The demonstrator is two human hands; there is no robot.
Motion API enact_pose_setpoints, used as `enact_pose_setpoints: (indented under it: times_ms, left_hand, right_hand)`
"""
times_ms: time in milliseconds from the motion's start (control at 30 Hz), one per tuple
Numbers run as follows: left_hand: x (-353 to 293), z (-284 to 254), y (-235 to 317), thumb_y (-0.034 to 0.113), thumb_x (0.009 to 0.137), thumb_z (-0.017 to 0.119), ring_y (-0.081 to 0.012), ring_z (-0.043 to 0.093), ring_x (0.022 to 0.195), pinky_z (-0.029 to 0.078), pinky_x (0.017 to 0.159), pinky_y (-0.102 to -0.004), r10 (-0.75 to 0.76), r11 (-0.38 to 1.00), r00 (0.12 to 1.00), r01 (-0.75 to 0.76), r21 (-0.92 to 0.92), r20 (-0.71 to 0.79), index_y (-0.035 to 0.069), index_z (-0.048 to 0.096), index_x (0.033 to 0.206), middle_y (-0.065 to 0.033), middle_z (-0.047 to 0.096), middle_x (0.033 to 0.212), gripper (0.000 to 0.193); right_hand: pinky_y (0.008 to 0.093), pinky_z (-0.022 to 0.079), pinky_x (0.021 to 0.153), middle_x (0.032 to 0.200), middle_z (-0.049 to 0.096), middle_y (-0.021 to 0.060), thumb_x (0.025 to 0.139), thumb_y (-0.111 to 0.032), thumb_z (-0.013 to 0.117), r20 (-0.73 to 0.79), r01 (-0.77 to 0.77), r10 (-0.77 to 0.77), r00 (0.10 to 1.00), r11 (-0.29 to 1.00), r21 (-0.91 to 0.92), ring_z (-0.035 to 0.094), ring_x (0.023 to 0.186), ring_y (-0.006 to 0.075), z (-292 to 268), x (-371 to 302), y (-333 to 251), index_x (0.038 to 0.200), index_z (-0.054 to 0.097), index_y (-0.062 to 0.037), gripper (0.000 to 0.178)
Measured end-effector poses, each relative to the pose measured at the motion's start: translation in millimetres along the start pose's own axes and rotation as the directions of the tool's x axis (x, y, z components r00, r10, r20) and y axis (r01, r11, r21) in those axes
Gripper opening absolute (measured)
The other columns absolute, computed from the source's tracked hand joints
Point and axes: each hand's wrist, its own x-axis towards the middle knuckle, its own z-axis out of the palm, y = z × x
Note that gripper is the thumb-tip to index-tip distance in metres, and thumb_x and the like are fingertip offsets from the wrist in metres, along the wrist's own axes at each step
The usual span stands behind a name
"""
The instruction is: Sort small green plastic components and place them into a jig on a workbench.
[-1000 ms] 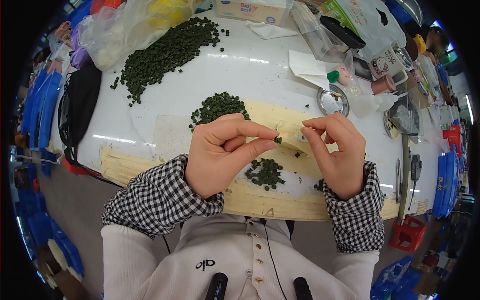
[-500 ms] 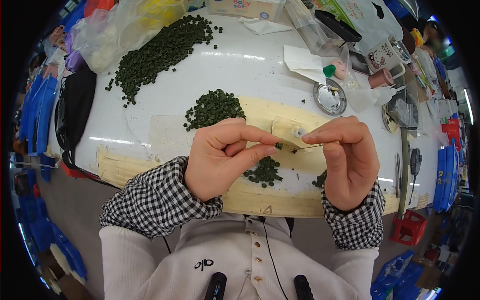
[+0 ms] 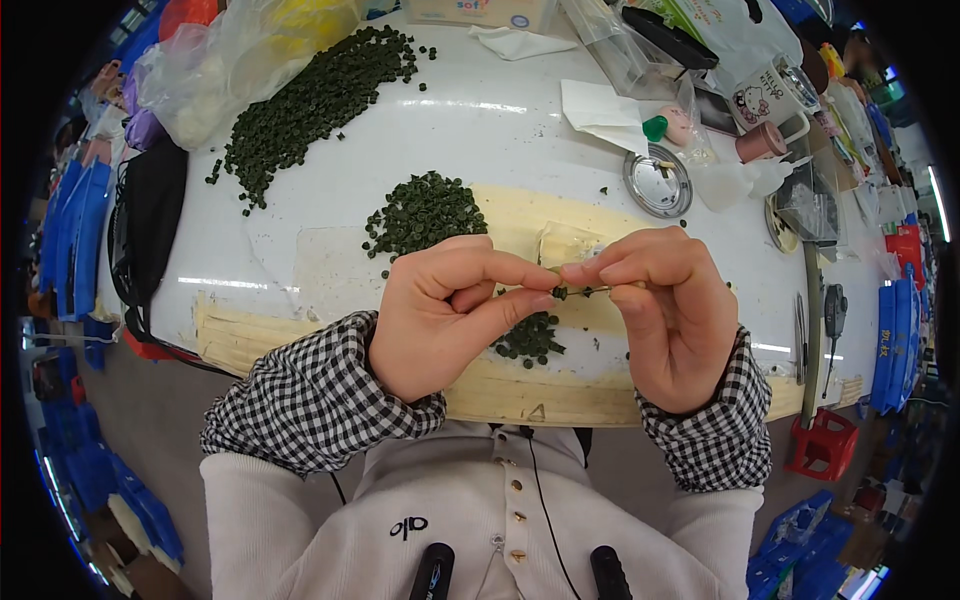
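Observation:
My left hand pinches a tiny dark green round part between thumb and forefinger. Opposite it, my right hand grips a thin needle-like tool, whose tip meets the green part; my fingers hide much of both. A small heap of similar green parts lies just under the left fingertips. Beyond that hand sits a middle-sized heap of them. The cream block behind my fingers is partly covered by the right hand.
A large spread of green parts lies at the far left beside clear plastic bags. To the right are a round metal lid, a white paper, a pink thread spool and a mug. Tweezers rest near the right edge.
My right hand has moved left, bringing the needle-like tool up to the green part. My left hand stays almost still.

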Motion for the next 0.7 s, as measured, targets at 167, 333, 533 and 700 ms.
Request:
enact_pose_setpoints:
  times_ms: [167, 333, 533, 700]
  left_hand:
    - [0.4, -0.9, 1.2, -0.002, 0.076, 0.071, -0.0039, 0.033, 0.057, 0.029, 0.054, -0.0206, 0.028, 0.999, 1.0, -0.028, 0.044, 0.01, 0.003, 0.07, 0.093, 0.0061, 0.035, 0.06, 0.017]
    - [0.1, -1.4, 0.0, -0.002, 0.076, 0.071, -0.0042, 0.034, 0.057, 0.03, 0.054, -0.0206, 0.031, 0.998, 0.999, -0.032, 0.056, 0.005, 0.003, 0.07, 0.094, 0.0062, 0.033, 0.059, 0.018]
    - [-0.5, -2.7, -0.5, -0.003, 0.076, 0.071, -0.0046, 0.034, 0.057, 0.031, 0.055, -0.0203, 0.045, 0.996, 0.999, -0.044, 0.071, -0.022, 0.002, 0.069, 0.094, 0.0066, 0.031, 0.058, 0.02]
    - [0.2, -3.2, 1.1, -0.004, 0.075, 0.07, -0.0049, 0.034, 0.057, 0.031, 0.055, -0.0202, 0.049, 0.996, 0.998, -0.047, 0.08, -0.026, 0.001, 0.069, 0.094, 0.0069, 0.031, 0.058, 0.02]
  right_hand:
    - [0.0292, 0.05, 0.069, 0.088, 0.062, 0.0135, 0.086, -0.001, 0.062, 0.06, 0.078, -0.073, 0.995, 0.993, -0.083, 0.062, 0.078, 0.0232, -4.7, 3.7, 0.7, 0.093, 0.056, 0.0026, 0.01]
    - [0.0285, 0.05, 0.07, 0.087, 0.062, 0.0141, 0.087, -0.001, 0.06, 0.009, 0.024, -0.024, 1.0, 0.999, -0.039, 0.062, 0.078, 0.0222, -4.5, 1.6, 0.4, 0.093, 0.056, 0.0031, 0.009]
    - [0.0287, 0.049, 0.066, 0.084, 0.059, 0.0119, 0.085, -0.001, 0.06, -0.137, -0.116, 0.076, 0.988, 0.943, -0.311, 0.06, 0.073, 0.0227, -10.2, 6.4, 2.6, 0.087, 0.056, 0.0016, 0.005]
    - [0.0339, 0.045, 0.063, 0.08, 0.055, 0.0097, 0.078, -0.001, 0.065, 0.009, -0.04, 0.057, 0.998, 0.797, -0.602, 0.054, 0.072, 0.0265, -11.4, 6.9, 12.1, 0.084, 0.058, -0.0016, 0.01]
